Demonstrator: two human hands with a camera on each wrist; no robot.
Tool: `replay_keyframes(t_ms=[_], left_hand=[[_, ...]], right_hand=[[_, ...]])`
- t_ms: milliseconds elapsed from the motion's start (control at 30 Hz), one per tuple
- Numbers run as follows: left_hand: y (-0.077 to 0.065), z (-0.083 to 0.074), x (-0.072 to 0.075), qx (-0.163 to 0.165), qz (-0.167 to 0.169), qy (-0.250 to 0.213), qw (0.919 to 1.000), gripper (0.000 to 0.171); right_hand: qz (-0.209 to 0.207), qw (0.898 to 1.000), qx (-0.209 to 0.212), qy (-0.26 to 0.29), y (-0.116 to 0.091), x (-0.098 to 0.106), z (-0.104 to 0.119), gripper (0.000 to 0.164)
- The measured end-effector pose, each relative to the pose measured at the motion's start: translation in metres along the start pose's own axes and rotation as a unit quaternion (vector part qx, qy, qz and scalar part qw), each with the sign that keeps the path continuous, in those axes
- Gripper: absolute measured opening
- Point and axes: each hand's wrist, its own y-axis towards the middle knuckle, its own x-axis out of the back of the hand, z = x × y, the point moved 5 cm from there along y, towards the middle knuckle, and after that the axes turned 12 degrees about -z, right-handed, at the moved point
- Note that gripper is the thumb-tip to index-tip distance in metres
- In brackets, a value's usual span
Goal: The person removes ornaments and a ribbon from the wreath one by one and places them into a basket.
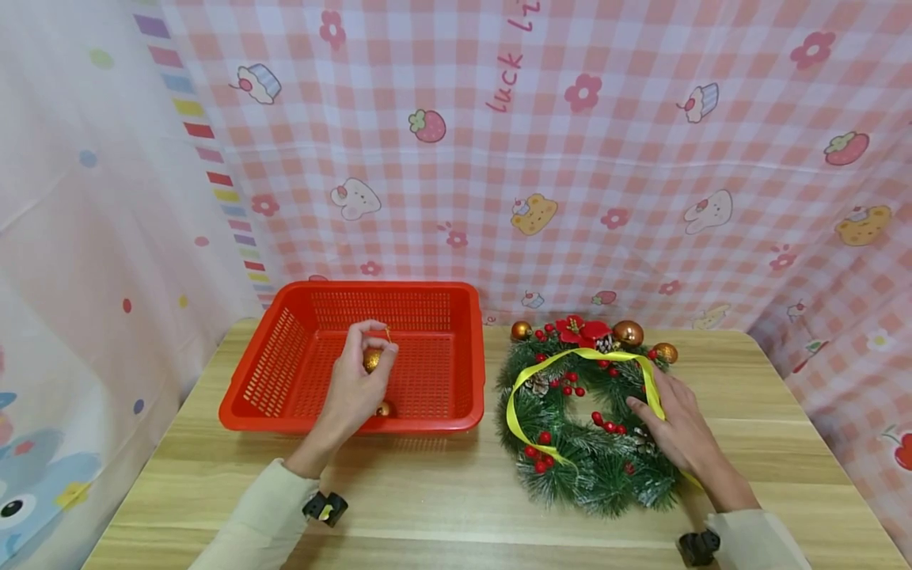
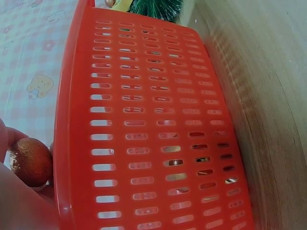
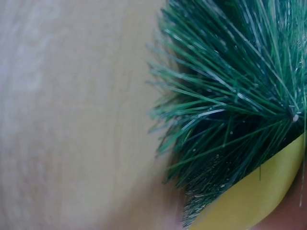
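Over the red basket (image 1: 456, 348) at the worktop's (image 1: 442, 491) left, the left hand (image 1: 352, 388) pinches a gold bauble (image 1: 372, 360), a second bauble (image 1: 384, 409) lying inside below it, while at the right the right hand (image 1: 677, 423) rests flat, fingers relaxed, on the wreath (image 1: 591, 467) and its yellow ribbon (image 1: 514, 396).

Wooden table (image 1: 442, 483) fills lower frame, grain running left to right. Pink checked cloth (image 1: 570, 158) hangs behind, across upper centre and right, printed with strawberries, cupcakes, flowers, bears, pink lettering near top. White sheet (image 1: 85, 237) on left side, coloured dots, striped band along its right edge, blue cartoon figure at lower left corner. Cloth meets table's far edge at mid-frame.
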Motion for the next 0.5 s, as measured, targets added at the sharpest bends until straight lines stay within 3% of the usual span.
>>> replay_keyframes(t_ms=[500], left_hand=[[-0.003,0.000,-0.015,-0.014,0.015,0.012,0.9997,0.041]], right_hand=[[0.001,1.000,-0.001,-0.002,0.001,0.000,-0.001,0.078]])
